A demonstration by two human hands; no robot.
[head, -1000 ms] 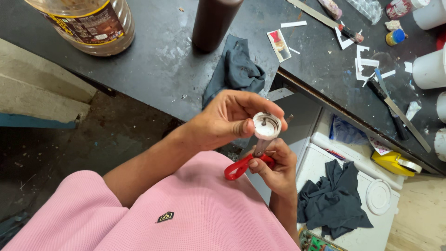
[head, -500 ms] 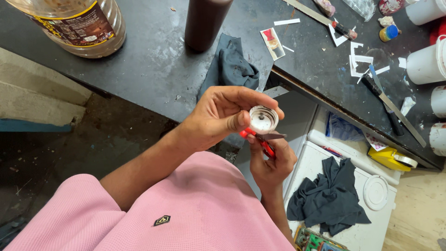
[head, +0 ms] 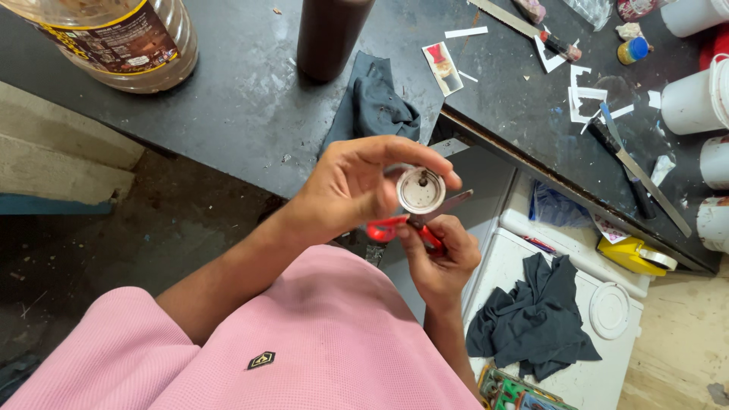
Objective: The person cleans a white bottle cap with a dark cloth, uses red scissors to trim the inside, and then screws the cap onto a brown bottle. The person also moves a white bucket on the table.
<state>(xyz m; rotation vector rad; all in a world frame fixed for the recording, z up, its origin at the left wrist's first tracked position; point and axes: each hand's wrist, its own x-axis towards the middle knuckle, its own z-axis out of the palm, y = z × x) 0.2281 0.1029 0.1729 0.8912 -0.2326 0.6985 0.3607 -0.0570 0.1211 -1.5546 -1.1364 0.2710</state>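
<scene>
The left hand (head: 357,186) has its grip clamped on a small round white container (head: 421,190), fingers curled over the top and thumb beneath, holding it in the air in front of the pink-shirted chest and just off the edge of the dark, scuffed bench (head: 250,106). The container's round end face is turned up toward the camera, so its long axis runs away from the lens, down toward the floor; a small dark mark sits near the centre of that face.

The right hand (head: 440,262) is just below it, its grip closed around the red plastic handles of a pair of scissors (head: 414,226). The scissors' long axis lies roughly level, handles to the left and the grey metal blade pointing right and slightly up, passing directly under the container. Whether the blade touches the container cannot be told.

On the bench lie a crumpled dark grey cloth (head: 372,102), a tall dark brown bottle (head: 331,34), a large clear plastic bottle of amber liquid (head: 114,42), paper scraps, a long knife (head: 645,178) and white plastic tubs (head: 695,95). Lower right, a second dark cloth (head: 535,319) rests on a white box (head: 600,372), beside a yellow tape dispenser (head: 634,256).
</scene>
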